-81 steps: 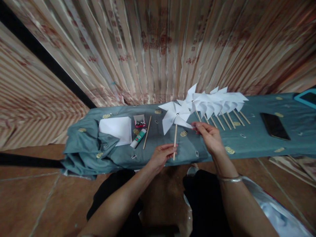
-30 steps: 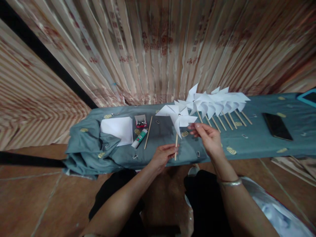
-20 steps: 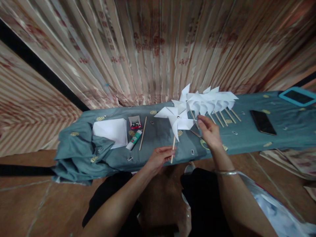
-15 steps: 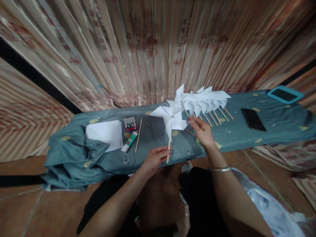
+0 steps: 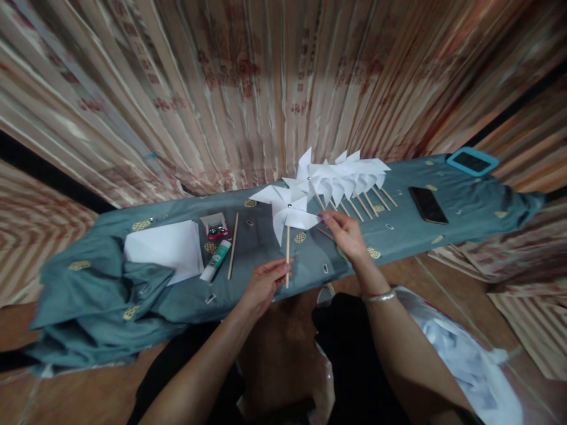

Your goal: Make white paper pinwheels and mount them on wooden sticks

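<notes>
A white paper pinwheel (image 5: 287, 211) with a silver pin at its centre is held up above the cloth-covered table. My left hand (image 5: 267, 281) pinches its thin wooden stick near the lower end. My right hand (image 5: 346, 232), with a silver bangle on the wrist, has thumb and forefinger at the tip of the pinwheel's right blade. Just behind lies an overlapping row of several finished-looking pinwheels (image 5: 349, 180), their sticks pointing toward me. Left of the held pinwheel are a loose wooden stick (image 5: 233, 245), a glue stick (image 5: 215, 260) and a small box of metal pins (image 5: 215, 228).
A stack of white paper (image 5: 162, 248) lies at the left on the green patterned cloth (image 5: 252, 277). To the right are a black phone (image 5: 428, 205) and a blue-framed device (image 5: 472, 161). A plastic bag (image 5: 460, 348) with paper pieces stands on the floor. Striped curtains hang behind.
The view has shifted, so the table's things sit further left in the picture. The pinwheel is still held, and its blades have turned slightly, the right one now pointing a little upward at its tip.
</notes>
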`<state>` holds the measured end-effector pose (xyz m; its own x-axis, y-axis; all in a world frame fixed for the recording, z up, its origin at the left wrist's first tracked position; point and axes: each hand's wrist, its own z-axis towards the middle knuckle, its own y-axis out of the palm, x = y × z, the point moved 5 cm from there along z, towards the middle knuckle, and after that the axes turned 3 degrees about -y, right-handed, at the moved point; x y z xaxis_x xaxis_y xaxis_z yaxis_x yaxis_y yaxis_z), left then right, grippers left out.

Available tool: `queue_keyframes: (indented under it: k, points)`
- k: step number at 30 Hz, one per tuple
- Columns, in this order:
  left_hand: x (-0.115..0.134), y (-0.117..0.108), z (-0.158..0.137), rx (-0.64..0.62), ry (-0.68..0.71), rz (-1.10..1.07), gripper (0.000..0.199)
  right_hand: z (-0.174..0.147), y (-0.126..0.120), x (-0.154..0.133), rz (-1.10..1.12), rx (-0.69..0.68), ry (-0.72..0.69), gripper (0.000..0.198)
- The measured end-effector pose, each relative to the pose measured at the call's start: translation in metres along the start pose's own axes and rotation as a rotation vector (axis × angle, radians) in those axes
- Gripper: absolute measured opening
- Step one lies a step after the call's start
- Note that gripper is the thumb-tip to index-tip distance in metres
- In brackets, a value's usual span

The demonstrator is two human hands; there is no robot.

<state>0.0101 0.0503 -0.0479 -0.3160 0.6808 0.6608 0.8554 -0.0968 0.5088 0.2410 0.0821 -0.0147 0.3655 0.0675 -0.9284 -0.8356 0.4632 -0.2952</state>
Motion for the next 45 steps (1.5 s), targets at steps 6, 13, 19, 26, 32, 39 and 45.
queue_keyframes:
  k: [6, 13, 19, 26, 32, 39, 45]
  points:
    - [0.001, 0.002, 0.002, -0.001, 0.011, 0.012, 0.032, -0.003, 0.003, -0.002, -0.044, -0.028, -0.001, 0.048]
    - [0.000, 0.002, 0.006, 0.002, 0.030, -0.011, 0.035, -0.008, 0.006, -0.004, -0.044, -0.044, 0.005, 0.045]
    - [-0.001, 0.002, 0.007, 0.000, 0.035, -0.021, 0.033, -0.013, 0.010, -0.008, -0.022, -0.047, -0.001, 0.046]
    - [0.000, 0.001, 0.009, 0.015, 0.031, -0.030, 0.033, -0.018, 0.016, -0.011, -0.011, -0.092, -0.003, 0.046]
    - [-0.001, -0.001, 0.011, 0.020, 0.032, -0.048, 0.034, -0.021, 0.019, -0.017, 0.024, -0.099, 0.006, 0.050]
    - [-0.001, 0.000, 0.010, 0.019, 0.036, -0.064, 0.038, -0.023, 0.022, -0.014, 0.057, -0.094, 0.036, 0.048]
    - [-0.001, -0.001, 0.009, 0.014, 0.041, -0.062, 0.038, -0.025, 0.024, -0.012, 0.111, -0.104, 0.053, 0.050]
